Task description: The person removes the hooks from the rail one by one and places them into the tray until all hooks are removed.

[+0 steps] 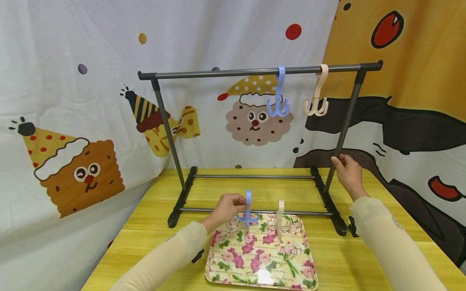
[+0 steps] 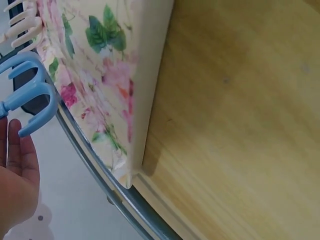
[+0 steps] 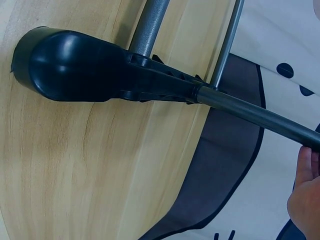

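While the left hand [image 1: 227, 208] pinches a blue hook [image 1: 248, 219] between thumb and fingers, a floral tray [image 1: 251, 252] lies below those fingers; a cream hook [image 1: 279, 221] rests on it, just to their right. The right hand [image 1: 349, 176] grips a dark upright [image 1: 346, 121]. Well above the fingers of both hands, a second blue hook [image 1: 279, 91] and a second cream hook [image 1: 318, 89] hang from a dark top bar [image 1: 218, 73].
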### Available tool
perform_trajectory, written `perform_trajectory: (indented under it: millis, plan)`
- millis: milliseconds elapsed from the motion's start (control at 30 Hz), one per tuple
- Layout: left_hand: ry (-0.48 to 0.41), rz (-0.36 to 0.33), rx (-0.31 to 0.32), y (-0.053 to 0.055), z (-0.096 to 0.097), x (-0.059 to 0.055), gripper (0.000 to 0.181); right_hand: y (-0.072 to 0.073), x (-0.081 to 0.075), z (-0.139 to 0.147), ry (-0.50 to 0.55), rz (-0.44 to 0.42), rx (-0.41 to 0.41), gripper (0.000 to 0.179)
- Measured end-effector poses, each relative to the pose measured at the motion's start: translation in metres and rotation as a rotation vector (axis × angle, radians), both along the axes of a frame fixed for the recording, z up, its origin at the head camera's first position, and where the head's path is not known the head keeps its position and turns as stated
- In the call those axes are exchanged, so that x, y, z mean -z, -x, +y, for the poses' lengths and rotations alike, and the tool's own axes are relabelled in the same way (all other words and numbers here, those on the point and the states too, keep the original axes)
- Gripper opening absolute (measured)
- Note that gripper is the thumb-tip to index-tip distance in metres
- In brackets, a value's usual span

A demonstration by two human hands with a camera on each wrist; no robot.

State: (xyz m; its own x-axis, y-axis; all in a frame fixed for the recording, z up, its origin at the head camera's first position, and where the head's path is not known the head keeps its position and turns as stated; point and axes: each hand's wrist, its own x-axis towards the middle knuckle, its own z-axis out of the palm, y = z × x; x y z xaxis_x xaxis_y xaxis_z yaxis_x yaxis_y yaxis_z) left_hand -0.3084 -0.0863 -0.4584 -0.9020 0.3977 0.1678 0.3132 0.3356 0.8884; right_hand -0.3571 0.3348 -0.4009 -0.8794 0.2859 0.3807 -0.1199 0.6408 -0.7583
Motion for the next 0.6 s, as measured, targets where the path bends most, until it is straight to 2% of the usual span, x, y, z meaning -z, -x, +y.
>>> perform_trajectory:
  millis: [267, 467, 600]
  plan:
    - [0.034, -0.023, -0.006, -0.0026, -0.0002, 0.0025, 0.01, -0.0017, -0.0006, -0.0013, -0.007, -0.001, 0.003, 0.062]
    - [0.033, -0.006, 0.012, -0.0019, -0.0018, 0.0069, 0.008, -0.002, -0.0013, -0.0016, 0.001, -0.014, 0.003, 0.062]
    - [0.042, -0.009, 0.02, -0.0035, -0.0032, 0.0058, 0.007, -0.0013, -0.0019, -0.0019, 0.003, -0.016, 0.007, 0.062]
